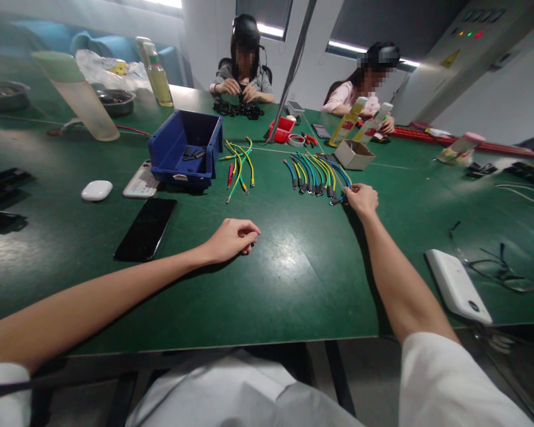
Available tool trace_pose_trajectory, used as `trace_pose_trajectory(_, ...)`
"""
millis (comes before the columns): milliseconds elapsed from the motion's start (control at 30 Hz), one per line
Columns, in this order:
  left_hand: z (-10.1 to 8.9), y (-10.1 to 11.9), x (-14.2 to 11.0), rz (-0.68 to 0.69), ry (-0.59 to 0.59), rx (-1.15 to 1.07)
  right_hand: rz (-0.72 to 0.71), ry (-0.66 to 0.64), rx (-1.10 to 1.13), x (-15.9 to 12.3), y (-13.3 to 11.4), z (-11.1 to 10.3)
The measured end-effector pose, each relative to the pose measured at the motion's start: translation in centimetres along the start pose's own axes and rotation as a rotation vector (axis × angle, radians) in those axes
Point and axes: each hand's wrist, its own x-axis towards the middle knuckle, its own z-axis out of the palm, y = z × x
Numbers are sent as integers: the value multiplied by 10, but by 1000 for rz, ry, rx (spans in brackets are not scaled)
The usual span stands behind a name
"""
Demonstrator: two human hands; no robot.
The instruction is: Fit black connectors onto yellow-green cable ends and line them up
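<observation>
My right hand [362, 198] is closed, its fingertips pinching a cable [346, 177] at the right end of a row. The cables [314, 172] in that row are blue, yellow and green, with dark sleeves and ring terminals at their near ends. My left hand [234, 239] rests on the green table, fingers curled together; something small and dark shows under the fingertips, too little to name. Beyond it lies a looser group of yellow and green cables [238, 169], with a red piece among them. A blue bin [182, 172] left of that group holds several black sleeves [194, 154].
Around the left are a black phone [146, 230], another phone [141, 181] and a white earbud case [97, 190]. A small cardboard box [355, 155] stands behind the right hand. A white power bank [457, 286] and glasses [501, 270] lie right. Two people work across the table.
</observation>
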Motion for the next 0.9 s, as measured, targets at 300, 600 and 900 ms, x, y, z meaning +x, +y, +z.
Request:
trace_pose_trajectory(300, 0, -1, 0, -3, 3, -25, 17, 157, 103, 2, 2, -1)
trace_pose_trajectory(600, -15, 5, 7, 50, 220, -16, -151, 367, 386, -9, -54, -17)
trace_pose_trajectory(900, -85, 31, 32, 301, 722, 243, -501, -31, 547, -109, -136, 7)
